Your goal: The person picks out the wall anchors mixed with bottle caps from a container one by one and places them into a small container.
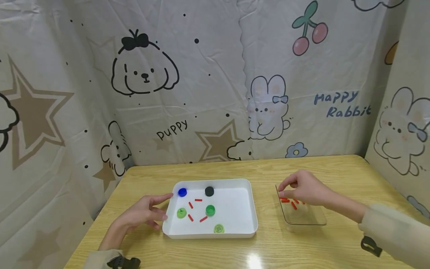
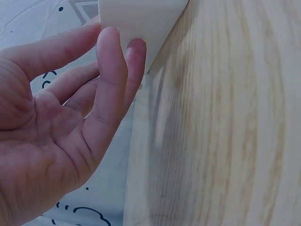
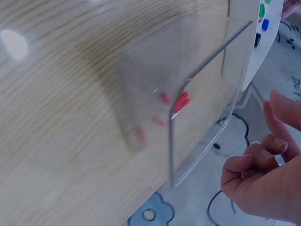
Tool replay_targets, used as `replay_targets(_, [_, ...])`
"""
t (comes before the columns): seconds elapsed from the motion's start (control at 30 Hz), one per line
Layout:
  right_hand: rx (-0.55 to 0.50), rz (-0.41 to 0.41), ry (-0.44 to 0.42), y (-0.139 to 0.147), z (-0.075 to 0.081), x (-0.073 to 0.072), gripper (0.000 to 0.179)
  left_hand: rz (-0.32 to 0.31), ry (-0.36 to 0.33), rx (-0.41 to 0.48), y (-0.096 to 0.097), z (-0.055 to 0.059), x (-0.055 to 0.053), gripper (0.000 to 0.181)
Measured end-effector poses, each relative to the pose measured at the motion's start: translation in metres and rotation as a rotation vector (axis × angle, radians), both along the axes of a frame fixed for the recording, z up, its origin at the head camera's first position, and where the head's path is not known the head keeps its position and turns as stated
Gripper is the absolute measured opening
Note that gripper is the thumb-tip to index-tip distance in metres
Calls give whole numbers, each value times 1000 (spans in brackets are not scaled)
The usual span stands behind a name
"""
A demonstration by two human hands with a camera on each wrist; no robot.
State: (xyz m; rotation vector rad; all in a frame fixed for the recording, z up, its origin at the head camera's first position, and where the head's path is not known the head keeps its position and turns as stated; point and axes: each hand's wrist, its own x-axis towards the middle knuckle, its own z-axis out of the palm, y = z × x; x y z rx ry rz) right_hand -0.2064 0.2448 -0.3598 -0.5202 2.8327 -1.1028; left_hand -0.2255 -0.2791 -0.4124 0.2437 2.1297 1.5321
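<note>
My left hand (image 1: 142,213) is at the left end of a white tray (image 1: 235,209), its relaxed fingertips right at the outer wall. In the left wrist view, the fingers (image 2: 110,70) overlap the wall's corner. Inside the tray are a blue cap (image 1: 182,192), a black cap (image 1: 209,191), a green cap (image 1: 210,210), light green caps (image 1: 181,213) and several short red sticks (image 1: 203,219). My right hand (image 1: 307,188) is over the left part of a clear plastic box (image 1: 307,218), thumb and index fingertips close together, other fingers curled. I cannot tell whether they pinch a stick.
More red sticks (image 1: 294,205) lie in the clear box. A strip of wooden table (image 1: 267,201) separates the tray from the box. Behind the table hangs a pale printed cloth (image 1: 215,93), with side cloths at left and right.
</note>
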Motion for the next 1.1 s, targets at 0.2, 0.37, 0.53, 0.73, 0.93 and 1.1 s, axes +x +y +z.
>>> replay_targets(0.2, [14, 135, 38, -34, 5, -5, 9, 5, 0, -9, 1, 0, 0, 84])
replay_targets(0.37, [36, 230, 47, -60, 2, -12, 7, -9, 11, 2, 1, -2, 0, 85])
replay_targets(0.53, [53, 287, 27, -88, -2, -19, 10, -8, 21, 5, 0, -4, 2, 84])
replay_targets(0.73, [96, 367, 43, -121, -5, -28, 12, 11, 33, -10, 2, -4, 2, 83])
replay_targets(0.93, [116, 420, 31, -149, -8, -35, 14, -4, 16, -1, 1, -3, 3, 84])
replay_targets(1.1, [116, 465, 26, -170, -11, -37, 14, 5, 15, -1, 1, -2, 2, 84])
